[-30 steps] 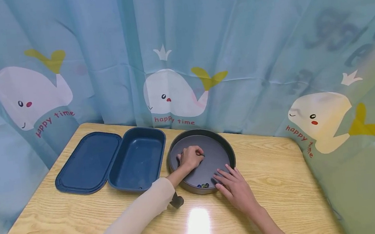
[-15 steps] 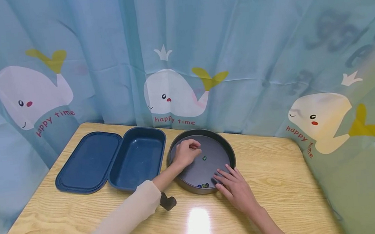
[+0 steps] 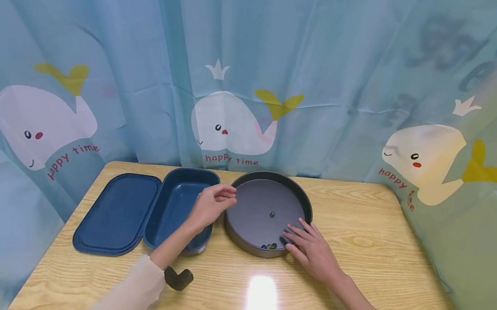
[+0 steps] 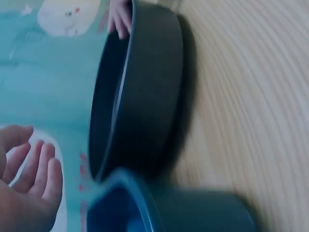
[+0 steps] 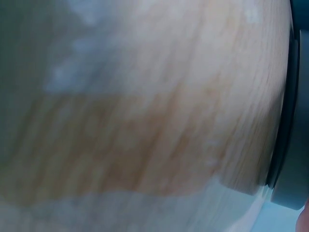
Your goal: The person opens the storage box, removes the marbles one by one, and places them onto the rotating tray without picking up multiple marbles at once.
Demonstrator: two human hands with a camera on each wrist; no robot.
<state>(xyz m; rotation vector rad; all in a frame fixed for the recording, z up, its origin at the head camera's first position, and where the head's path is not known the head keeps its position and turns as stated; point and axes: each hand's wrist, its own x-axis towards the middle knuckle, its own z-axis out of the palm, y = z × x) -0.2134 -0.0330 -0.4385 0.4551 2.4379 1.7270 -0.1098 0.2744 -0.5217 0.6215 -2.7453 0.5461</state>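
My left hand (image 3: pixel 210 207) hovers over the right side of a deep blue rectangular container (image 3: pixel 173 214), beside the round dark pan. Its fingers are loosely bent, and nothing shows between thumb and fingertips in the left wrist view (image 4: pixel 31 179). Inside the round dark pan (image 3: pixel 257 199), a green marble (image 3: pixel 272 214) lies alone near the middle. A small cluster of blue and green marbles (image 3: pixel 269 247) lies against the pan's near wall. My right hand (image 3: pixel 313 251) rests on the pan's near right rim, fingers spread and reaching inside; the right wrist view barely catches it.
A flat blue lid (image 3: pixel 119 212) lies left of the container on the wooden table (image 3: pixel 356 244). A whale-printed curtain (image 3: pixel 334 67) hangs behind and beside the table. A bright light reflection falls on the tabletop in front of the pan.
My left hand has left the marble in the middle of the pan and moved left, out over the blue container. That marble has rolled slightly nearer. My right hand has stayed on the rim.
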